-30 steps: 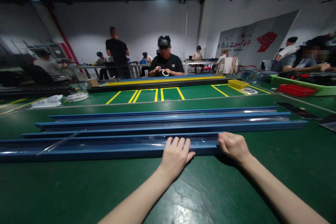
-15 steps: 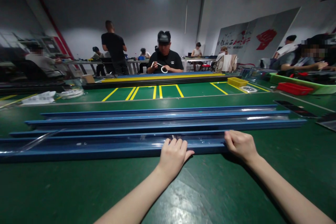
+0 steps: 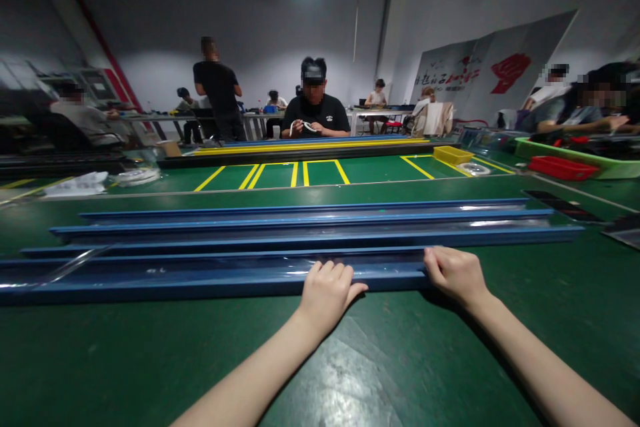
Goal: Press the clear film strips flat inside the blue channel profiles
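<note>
Curling over the front blue channel (image 3: pixel 200 275), the left hand (image 3: pixel 327 290) grips its wall. The right hand (image 3: pixel 457 275) is clamped at its end.

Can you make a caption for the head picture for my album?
Left grip on the nearest blue channel, right grip at its right end, on a green table.

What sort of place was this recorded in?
Probably a workshop or small assembly floor: long blue channels lie on a green worktable, a red bin sits at the right, and several people are seated around the room.
</note>
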`<move>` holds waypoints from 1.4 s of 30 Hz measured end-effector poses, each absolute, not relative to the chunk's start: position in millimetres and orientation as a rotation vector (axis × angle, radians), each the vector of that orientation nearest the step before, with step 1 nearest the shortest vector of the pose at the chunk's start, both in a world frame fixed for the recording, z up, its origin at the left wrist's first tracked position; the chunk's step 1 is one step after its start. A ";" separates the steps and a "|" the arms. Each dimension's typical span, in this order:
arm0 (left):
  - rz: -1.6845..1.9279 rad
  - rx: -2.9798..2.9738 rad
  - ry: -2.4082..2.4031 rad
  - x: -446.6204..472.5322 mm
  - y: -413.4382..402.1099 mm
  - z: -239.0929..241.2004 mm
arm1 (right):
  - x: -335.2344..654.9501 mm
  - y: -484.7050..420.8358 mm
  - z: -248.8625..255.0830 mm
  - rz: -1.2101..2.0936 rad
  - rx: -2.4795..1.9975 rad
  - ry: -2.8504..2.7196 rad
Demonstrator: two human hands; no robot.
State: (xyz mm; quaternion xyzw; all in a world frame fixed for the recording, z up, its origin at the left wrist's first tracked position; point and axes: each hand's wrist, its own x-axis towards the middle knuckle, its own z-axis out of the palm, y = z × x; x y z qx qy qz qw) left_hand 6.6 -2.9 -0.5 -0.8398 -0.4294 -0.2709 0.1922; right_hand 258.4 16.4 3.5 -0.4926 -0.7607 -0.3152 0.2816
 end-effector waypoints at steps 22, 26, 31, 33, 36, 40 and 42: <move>-0.751 -2.325 -1.210 7.2 -2.9 -2.2 | 213.7 4.7 11.7 -0.861 -1.305 -2.091; -0.735 -2.344 -1.224 8.1 -3.3 -2.1 | 190.7 4.5 6.7 -0.800 -1.274 -2.125; -0.740 -2.340 -1.225 8.4 -3.2 -3.0 | 188.4 11.8 2.8 -0.777 -1.302 -2.113; -0.738 -2.342 -1.224 8.3 -3.2 -3.3 | 189.4 13.5 2.7 -0.775 -1.314 -2.090; -0.721 -2.352 -1.236 8.5 -3.6 -3.0 | 189.8 14.0 2.8 -0.782 -1.322 -2.082; -0.703 -2.381 -1.252 9.3 -4.1 -2.3 | 189.2 13.4 3.4 -0.786 -1.335 -2.086; -0.706 -2.392 -1.252 9.5 -4.0 -2.7 | 188.9 13.1 4.1 -0.776 -1.344 -2.085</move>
